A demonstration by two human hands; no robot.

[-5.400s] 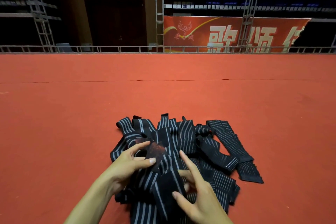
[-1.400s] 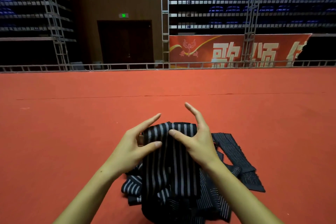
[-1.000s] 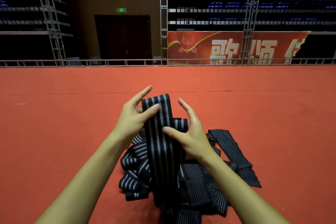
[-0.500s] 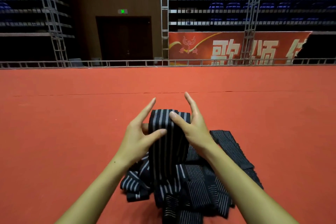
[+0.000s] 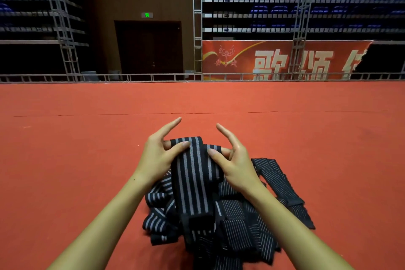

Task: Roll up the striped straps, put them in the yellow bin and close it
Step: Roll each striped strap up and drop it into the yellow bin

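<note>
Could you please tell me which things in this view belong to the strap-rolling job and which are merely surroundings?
Job:
left hand and right hand, both pinching the lifted strap
strap pile

Surroundings:
red carpet
banner
door
railing

No yellow bin shows.

The pile of striped straps runs off the bottom edge, as do both forearms. The left hand and right hand hide the rolled end of the raised strap. The banner is partly covered by trusses.
</note>
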